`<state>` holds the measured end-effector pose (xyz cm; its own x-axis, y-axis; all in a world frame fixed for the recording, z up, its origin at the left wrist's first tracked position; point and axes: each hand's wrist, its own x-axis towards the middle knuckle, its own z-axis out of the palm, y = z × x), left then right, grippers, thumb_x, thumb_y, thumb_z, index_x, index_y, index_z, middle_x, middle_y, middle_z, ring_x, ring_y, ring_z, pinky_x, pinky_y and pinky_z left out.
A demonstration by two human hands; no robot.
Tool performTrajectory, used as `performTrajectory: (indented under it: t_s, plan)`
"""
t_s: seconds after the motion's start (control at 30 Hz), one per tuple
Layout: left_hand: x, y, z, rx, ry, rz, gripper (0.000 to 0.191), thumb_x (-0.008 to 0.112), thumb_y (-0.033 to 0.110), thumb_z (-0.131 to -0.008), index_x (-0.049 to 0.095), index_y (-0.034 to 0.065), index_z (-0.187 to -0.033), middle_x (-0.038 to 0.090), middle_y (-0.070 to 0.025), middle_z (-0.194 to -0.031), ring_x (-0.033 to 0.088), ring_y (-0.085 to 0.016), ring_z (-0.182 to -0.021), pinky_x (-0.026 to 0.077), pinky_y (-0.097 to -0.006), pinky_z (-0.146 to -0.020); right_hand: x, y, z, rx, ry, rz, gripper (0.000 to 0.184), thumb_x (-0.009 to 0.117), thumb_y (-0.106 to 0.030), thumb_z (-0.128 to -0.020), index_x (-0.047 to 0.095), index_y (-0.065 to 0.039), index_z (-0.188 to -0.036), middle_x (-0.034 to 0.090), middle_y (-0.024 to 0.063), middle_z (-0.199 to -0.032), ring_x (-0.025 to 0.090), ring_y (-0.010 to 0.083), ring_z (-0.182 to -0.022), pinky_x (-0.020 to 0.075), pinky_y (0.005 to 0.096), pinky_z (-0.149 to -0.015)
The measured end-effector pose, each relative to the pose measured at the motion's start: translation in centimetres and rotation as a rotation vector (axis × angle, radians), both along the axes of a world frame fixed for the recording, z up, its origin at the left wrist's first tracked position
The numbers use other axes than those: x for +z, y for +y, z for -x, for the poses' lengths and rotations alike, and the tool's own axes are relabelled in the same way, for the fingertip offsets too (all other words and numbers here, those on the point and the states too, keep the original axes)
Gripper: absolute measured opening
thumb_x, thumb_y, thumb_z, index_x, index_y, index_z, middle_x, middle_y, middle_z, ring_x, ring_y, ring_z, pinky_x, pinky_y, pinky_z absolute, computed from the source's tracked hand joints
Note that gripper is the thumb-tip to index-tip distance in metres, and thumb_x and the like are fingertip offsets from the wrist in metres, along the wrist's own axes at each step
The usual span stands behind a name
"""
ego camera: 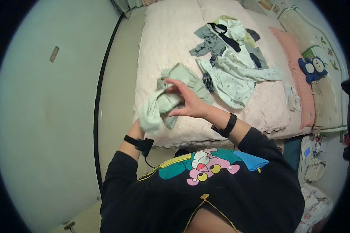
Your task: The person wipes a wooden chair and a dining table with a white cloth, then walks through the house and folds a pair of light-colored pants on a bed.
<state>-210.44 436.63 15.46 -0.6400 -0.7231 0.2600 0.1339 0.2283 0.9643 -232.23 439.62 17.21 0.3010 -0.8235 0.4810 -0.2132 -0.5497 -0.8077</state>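
Observation:
A pale green garment (176,75) lies partly bunched on the near left part of the bed, with one end raised and blurred. That raised cloth covers my left hand; only the wrist and forearm (133,132) show below it, so its grip is hidden. Over the same garment, my right hand (185,100) is held with thumb and fingers spread apart and nothing plainly between them. Right of it lies a white patterned long-sleeved top (236,78). Beyond the top is a heap of grey (211,42), white, yellow-green and black clothes.
The clothes lie on a pale pink bedspread (163,35). At the right are a pink pillow (294,72), a blue plush toy (312,70), a small white packet (293,99) and the headboard (326,96). A pale wall (52,102) stands on the left, beyond a strip of floor (119,64).

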Motion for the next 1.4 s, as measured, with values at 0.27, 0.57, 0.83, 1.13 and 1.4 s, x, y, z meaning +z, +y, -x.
performTrajectory:
  t_s: [0.27, 0.57, 0.83, 1.13, 1.4]
  plan:
    - [13.3, -9.2, -14.8, -0.189, 0.745, -0.158, 0.046, 0.042, 0.029, -0.097, 0.044, 0.0024, -0.135, 0.051, -0.0157, -0.132, 0.051, -0.032, -0.120, 0.039, -0.0428, -0.104, -12.4, -5.7, 1.5, -0.304, 0.863, -0.305, 0.059, 0.069, -0.028, -0.077, 0.047, -0.014, -0.130, 0.051, 0.0146, -0.130, 0.046, 0.0322, -0.123, 0.0316, 0.0469, -0.105]
    - [11.2, -15.2, -19.9, 0.743, 0.687, -0.601, 0.044, 0.042, 0.027, -0.099, 0.042, 0.0021, -0.135, 0.045, -0.0148, -0.137, 0.045, -0.031, -0.125, 0.035, -0.0470, -0.107, 2.4, -12.2, 7.1, -0.361, 0.261, 0.053, 0.035, 0.042, -0.025, -0.090, 0.060, 0.004, -0.095, 0.063, 0.0244, -0.094, 0.058, 0.0372, -0.091, 0.0444, 0.0414, -0.084]
    - [7.9, -12.5, -7.9, -0.080, -0.106, -0.397, 0.097, 0.071, 0.042, -0.081, 0.012, 0.0056, -0.150, 0.033, -0.0184, -0.146, 0.040, -0.026, -0.131, 0.034, -0.0380, -0.104, 17.7, -12.2, -0.2, -0.398, -0.826, -0.581, 0.024, 0.049, -0.013, -0.091, 0.061, 0.007, -0.097, 0.064, 0.0143, -0.090, 0.064, 0.0243, -0.082, 0.0534, 0.0374, -0.078]
    - [12.6, -11.2, 6.1, 0.342, 0.052, 0.209, 0.022, 0.060, 0.012, -0.088, 0.064, -0.0002, -0.106, 0.068, -0.0104, -0.094, 0.063, -0.018, -0.089, 0.049, -0.0316, -0.081, 20.5, -9.4, 4.0, -0.130, -0.363, -0.288, 0.079, 0.067, -0.039, -0.082, 0.028, 0.006, -0.134, 0.052, 0.0264, -0.122, 0.056, 0.0352, -0.110, 0.0462, 0.0417, -0.096]
    - [17.9, -12.4, 7.4, 0.445, -0.429, 0.732, 0.023, 0.056, 0.005, -0.077, 0.067, 0.0062, -0.099, 0.067, -0.0151, -0.088, 0.063, -0.030, -0.082, 0.050, -0.0377, -0.074, 19.2, -8.9, 6.1, -0.479, 0.841, 0.048, 0.046, 0.062, -0.013, -0.072, 0.055, -0.006, -0.117, 0.066, 0.0211, -0.097, 0.063, 0.0388, -0.093, 0.0505, 0.0440, -0.079]
